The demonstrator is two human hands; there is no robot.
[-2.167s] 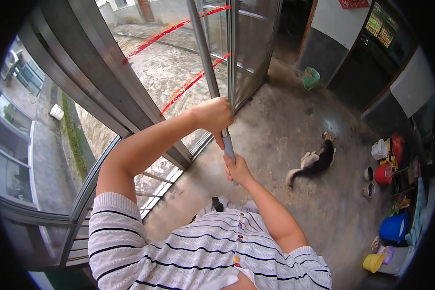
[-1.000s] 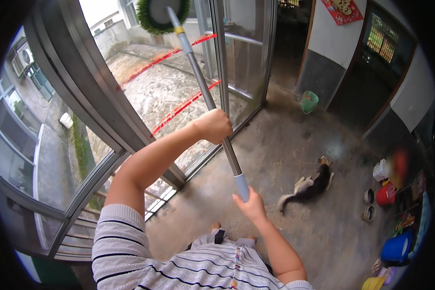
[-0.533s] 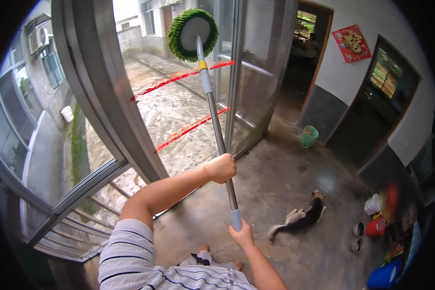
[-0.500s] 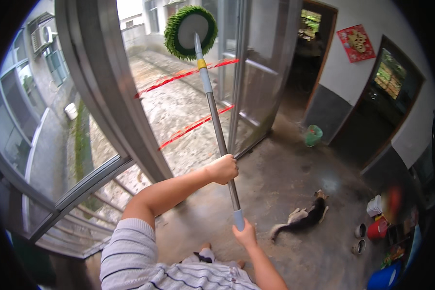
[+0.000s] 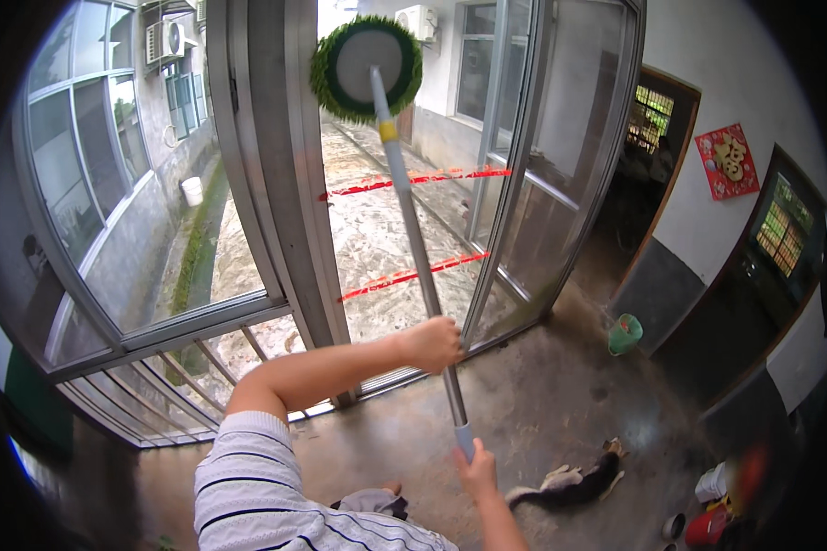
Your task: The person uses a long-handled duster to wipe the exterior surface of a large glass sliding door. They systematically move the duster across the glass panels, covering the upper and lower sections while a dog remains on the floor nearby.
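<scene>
A long-handled mop slants up and away from me. Its metal pole has a yellow collar and a grey grip at the lower end. Shaggy green pile rings the round mop head, which is raised against the glass door and frame area; I cannot tell whether it touches. My left hand is wrapped round the middle of the pole, with the forearm stretched across from the left. Lower down, my right hand closes on the grey grip at the pole's end.
Red-striped tape crosses the doorway in two bands. A metal-framed window stands left, a glass door right. On the concrete floor lies a dog. A green bucket is by the wall, a red bucket at lower right.
The view has tilted up and swung left, so the doorway and floor sit lower and farther right. Both hands keep their hold on the mop, and its head stays raised.
</scene>
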